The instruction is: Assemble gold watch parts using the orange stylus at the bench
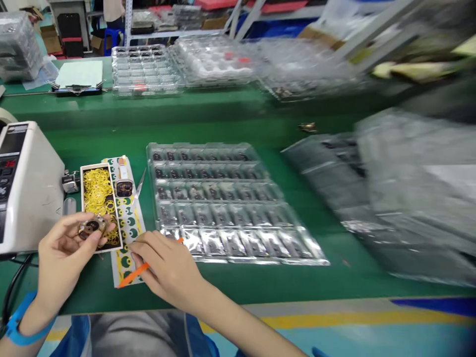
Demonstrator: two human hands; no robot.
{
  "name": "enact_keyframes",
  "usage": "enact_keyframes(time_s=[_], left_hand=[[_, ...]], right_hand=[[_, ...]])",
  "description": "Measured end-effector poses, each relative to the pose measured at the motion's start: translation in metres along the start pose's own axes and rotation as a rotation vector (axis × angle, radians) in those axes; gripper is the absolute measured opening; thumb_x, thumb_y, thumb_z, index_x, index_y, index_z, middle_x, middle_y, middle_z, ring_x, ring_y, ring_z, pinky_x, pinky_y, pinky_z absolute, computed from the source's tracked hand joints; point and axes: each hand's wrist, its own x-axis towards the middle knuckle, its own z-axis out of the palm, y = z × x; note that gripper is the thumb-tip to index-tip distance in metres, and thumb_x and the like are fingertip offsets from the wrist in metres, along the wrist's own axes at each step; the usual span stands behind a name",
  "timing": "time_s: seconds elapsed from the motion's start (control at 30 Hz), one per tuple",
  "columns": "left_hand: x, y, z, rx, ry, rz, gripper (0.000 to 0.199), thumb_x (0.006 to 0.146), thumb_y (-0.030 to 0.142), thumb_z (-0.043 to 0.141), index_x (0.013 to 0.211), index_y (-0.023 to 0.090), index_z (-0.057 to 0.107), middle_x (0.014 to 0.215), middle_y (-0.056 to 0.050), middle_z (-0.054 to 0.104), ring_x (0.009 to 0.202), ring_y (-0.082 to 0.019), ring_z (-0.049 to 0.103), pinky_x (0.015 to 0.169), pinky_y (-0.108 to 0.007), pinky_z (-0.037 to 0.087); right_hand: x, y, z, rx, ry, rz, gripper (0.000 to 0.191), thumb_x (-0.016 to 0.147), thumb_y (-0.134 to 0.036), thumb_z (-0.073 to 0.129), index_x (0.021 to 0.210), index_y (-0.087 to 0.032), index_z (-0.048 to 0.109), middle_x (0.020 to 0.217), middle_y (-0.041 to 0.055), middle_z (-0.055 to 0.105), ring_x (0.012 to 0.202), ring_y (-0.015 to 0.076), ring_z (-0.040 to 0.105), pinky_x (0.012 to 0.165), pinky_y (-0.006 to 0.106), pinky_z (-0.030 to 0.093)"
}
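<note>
My left hand [69,248], with a blue band at the wrist, holds a small round metal part [91,228] between thumb and fingers, over a white box [119,233] of yellow rings [97,191]. My right hand [167,265] is closed around an orange stick [131,276] whose flat end points down to the left. Under and beside the box lies a sheet with green and yellow shapes [130,223]. On its upper part rests a watch [124,188], and metal tweezers [140,184] lie at its right edge. A clear tray [223,201] of small dark parts sits right of the sheet.
A white machine [40,188] with a red display stands at the left, a small metal counter [70,182] beside it. Grey plastic bags [409,208] cover the right side. Clear trays [145,74] and a clipboard [80,77] lie on the raised ledge behind.
</note>
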Motion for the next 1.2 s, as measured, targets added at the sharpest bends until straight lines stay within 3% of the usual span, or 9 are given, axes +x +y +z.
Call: enact_keyframes(time_s=[0.2, 0.3, 0.4, 0.53, 0.73, 0.83, 0.97, 1.1, 1.2], left_hand=[[-0.001, 0.002, -0.006, 0.179, -0.068, -0.12, 0.028, 0.076, 0.029, 0.079, 0.101, 0.021, 0.068, 0.081, -0.001, 0.074, 0.067, -0.015, 0.071, 0.062, -0.017, 0.059], [0.001, 0.0, -0.01, 0.147, -0.118, -0.154, 0.026, 0.08, 0.03, 0.076, 0.103, 0.024, 0.067, 0.08, -0.001, 0.073, 0.065, -0.013, 0.07, 0.061, -0.016, 0.059], [0.001, -0.001, -0.01, 0.106, -0.161, -0.166, 0.023, 0.081, 0.031, 0.074, 0.102, 0.024, 0.068, 0.079, -0.001, 0.072, 0.065, -0.014, 0.07, 0.063, -0.018, 0.06], [0.001, -0.002, -0.007, 0.116, -0.233, -0.187, 0.022, 0.082, 0.029, 0.074, 0.103, 0.024, 0.069, 0.081, -0.003, 0.073, 0.071, -0.017, 0.072, 0.068, -0.022, 0.061], [0.0, -0.009, 0.001, 0.044, -0.298, -0.166, 0.026, 0.082, 0.025, 0.07, 0.108, 0.024, 0.071, 0.103, -0.008, 0.074, 0.085, -0.02, 0.072, 0.075, -0.026, 0.061], [0.0, -0.009, 0.005, 0.041, -0.361, -0.194, 0.026, 0.082, 0.024, 0.07, 0.107, 0.022, 0.073, 0.107, -0.009, 0.072, 0.09, -0.02, 0.071, 0.077, -0.026, 0.06], [0.0, -0.007, 0.006, 0.085, -0.487, -0.23, 0.016, 0.083, 0.027, 0.067, 0.094, 0.019, 0.076, 0.095, -0.009, 0.069, 0.081, -0.018, 0.068, 0.072, -0.027, 0.059], [0.003, -0.008, 0.005, 0.15, -0.525, -0.19, 0.016, 0.084, 0.031, 0.067, 0.09, 0.018, 0.074, 0.087, -0.006, 0.063, 0.075, -0.016, 0.061, 0.066, -0.026, 0.054], [0.004, -0.007, 0.004, 0.195, -0.498, -0.128, 0.021, 0.087, 0.034, 0.063, 0.077, 0.016, 0.071, 0.075, -0.003, 0.059, 0.071, -0.015, 0.054, 0.063, -0.024, 0.046]], right_hand=[[-0.036, 0.06, -0.059, -0.181, 0.108, 0.158, 0.012, 0.093, -0.013, 0.052, 0.091, -0.018, 0.063, 0.079, 0.0057, 0.066, 0.071, 0.0182, 0.065, 0.059, 0.028, 0.052], [-0.062, 0.084, -0.095, -0.27, -0.092, 0.284, 0.019, 0.095, -0.021, 0.048, 0.088, -0.019, 0.066, 0.078, 0.0045, 0.066, 0.066, 0.0171, 0.066, 0.053, 0.026, 0.049], [-0.082, 0.085, -0.108, -0.358, -0.274, 0.471, 0.032, 0.096, -0.037, 0.048, 0.08, -0.02, 0.069, 0.068, 0.0031, 0.064, 0.051, 0.0166, 0.062, 0.041, 0.026, 0.039], [-0.092, 0.076, -0.091, -0.415, -0.288, 0.673, 0.037, 0.092, -0.046, 0.047, 0.076, -0.021, 0.069, 0.062, 0.0035, 0.064, 0.044, 0.018, 0.058, 0.038, 0.026, 0.033], [-0.089, 0.091, -0.085, -0.296, -0.288, 0.888, 0.017, 0.074, -0.039, 0.061, 0.07, -0.022, 0.059, 0.052, 0.0018, 0.059, 0.042, 0.0206, 0.053, 0.04, 0.027, 0.032], [-0.073, 0.094, -0.089, -0.056, -0.222, 0.821, 0.023, 0.076, -0.041, 0.058, 0.063, -0.023, 0.053, 0.048, -0.0018, 0.049, 0.04, 0.016, 0.044, 0.04, 0.027, 0.029], [-0.027, 0.063, -0.074, 0.401, -0.119, 0.71, 0.027, 0.082, -0.039, 0.058, 0.063, -0.023, 0.048, 0.049, -0.0055, 0.037, 0.042, 0.0101, 0.031, 0.039, 0.023, 0.023], [0.021, 0.019, -0.039, 0.89, -0.23, 0.618, 0.021, 0.082, -0.033, 0.057, 0.068, -0.021, 0.046, 0.057, -0.0059, 0.037, 0.049, 0.0087, 0.029, 0.043, 0.021, 0.025], [0.037, 0.003, -0.021, 1.073, -0.303, 0.595, 0.023, 0.081, -0.034, 0.056, 0.067, -0.021, 0.043, 0.057, -0.0071, 0.033, 0.05, 0.008, 0.027, 0.045, 0.02, 0.026]])
